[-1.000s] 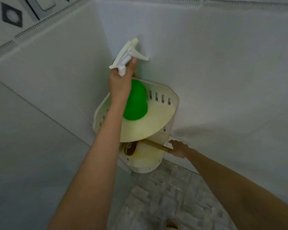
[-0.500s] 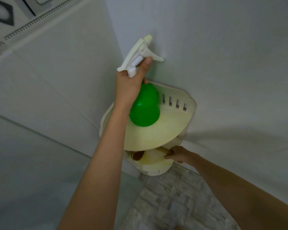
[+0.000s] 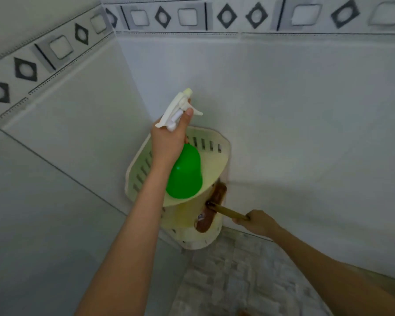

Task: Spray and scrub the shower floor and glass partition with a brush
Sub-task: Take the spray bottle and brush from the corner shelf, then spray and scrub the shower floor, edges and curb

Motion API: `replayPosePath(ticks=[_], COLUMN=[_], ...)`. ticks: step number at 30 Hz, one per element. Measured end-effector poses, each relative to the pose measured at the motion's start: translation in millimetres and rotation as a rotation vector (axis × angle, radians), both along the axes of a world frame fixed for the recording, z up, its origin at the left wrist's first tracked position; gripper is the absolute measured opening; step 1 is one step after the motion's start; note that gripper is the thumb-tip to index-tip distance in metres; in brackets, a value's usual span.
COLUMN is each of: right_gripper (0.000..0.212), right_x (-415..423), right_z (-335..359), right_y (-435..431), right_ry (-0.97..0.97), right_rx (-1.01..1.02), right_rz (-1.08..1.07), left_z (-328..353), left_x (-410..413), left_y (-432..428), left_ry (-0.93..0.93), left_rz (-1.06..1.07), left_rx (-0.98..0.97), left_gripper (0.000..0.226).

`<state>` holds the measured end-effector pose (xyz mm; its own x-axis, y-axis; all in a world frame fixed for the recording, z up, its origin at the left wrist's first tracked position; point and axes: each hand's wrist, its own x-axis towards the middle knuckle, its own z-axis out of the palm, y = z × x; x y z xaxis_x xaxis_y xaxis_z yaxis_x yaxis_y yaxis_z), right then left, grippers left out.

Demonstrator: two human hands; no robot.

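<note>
My left hand [image 3: 169, 142] grips the neck of a green spray bottle [image 3: 185, 176] with a white trigger head [image 3: 178, 109]. The bottle's base is at the upper tier of a cream corner shelf [image 3: 214, 165]. My right hand [image 3: 258, 222] holds the wooden handle of a brown brush [image 3: 211, 210], whose head stands on edge at the right side of the shelf's lower tier, partly out of it. The glass partition [image 3: 32, 224] fills the left side. The stone-patterned shower floor [image 3: 237, 277] lies below.
White tiled walls meet in the corner behind the shelf, with a band of black-and-grey patterned tiles [image 3: 226, 15] along the top. The shelf juts out from the corner above the floor.
The view has tilted upward. My right hand has drawn the brush outward to the right, so its head now shows at the shelf's edge. My left hand still grips the bottle over the upper tier.
</note>
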<state>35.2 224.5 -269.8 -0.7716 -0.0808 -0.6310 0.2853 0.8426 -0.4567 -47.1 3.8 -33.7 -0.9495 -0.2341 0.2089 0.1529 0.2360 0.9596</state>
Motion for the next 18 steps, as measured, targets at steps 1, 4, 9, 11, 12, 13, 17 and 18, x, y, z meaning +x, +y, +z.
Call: replayPosePath(ticks=[1,4,9,11,12,13,17,18], right_gripper=[0.062,0.059,0.059,0.058,0.058,0.061,0.073,0.069], right_x=[17.1,75.1,170.1,216.2,238.0,259.0,342.3,355.5], right_z=[4.7,15.9,27.3,33.9,36.0,36.4,29.6,28.3], right_y=[13.1,49.2,95.9,111.5,117.9,124.7,157.9,161.3], right_ry=[0.011,0.018,0.050,0.058,0.056,0.051,0.083,0.080], right_rx=[0.007,0.054,0.080,0.069,0.070,0.073,0.058,0.039], right_rz=[-0.045,-0.194,-0.504,-0.659,-0.724,-0.790,-1.079,-1.131], left_z=[-0.3,0.4,-2.6,-9.4,-14.2,-19.5,-47.7,-55.4], left_x=[6.8,30.2,73.1,94.0,104.6,116.2,173.0,184.6], left_y=[5.3,27.1,73.2,101.2,114.9,129.0,193.2,203.1], left_ry=[-0.001,-0.011,0.042,0.024,0.014,0.007,-0.006,-0.022], left_rz=[-0.035,-0.152,-0.430,-0.575,-0.636,-0.694,-0.976,-1.025], left_rx=[-0.015,-0.041,-0.001,0.008,-0.009,-0.030,-0.120,-0.142], left_gripper=[0.012,0.013,0.022,0.025,0.025,0.025,0.014,0.015])
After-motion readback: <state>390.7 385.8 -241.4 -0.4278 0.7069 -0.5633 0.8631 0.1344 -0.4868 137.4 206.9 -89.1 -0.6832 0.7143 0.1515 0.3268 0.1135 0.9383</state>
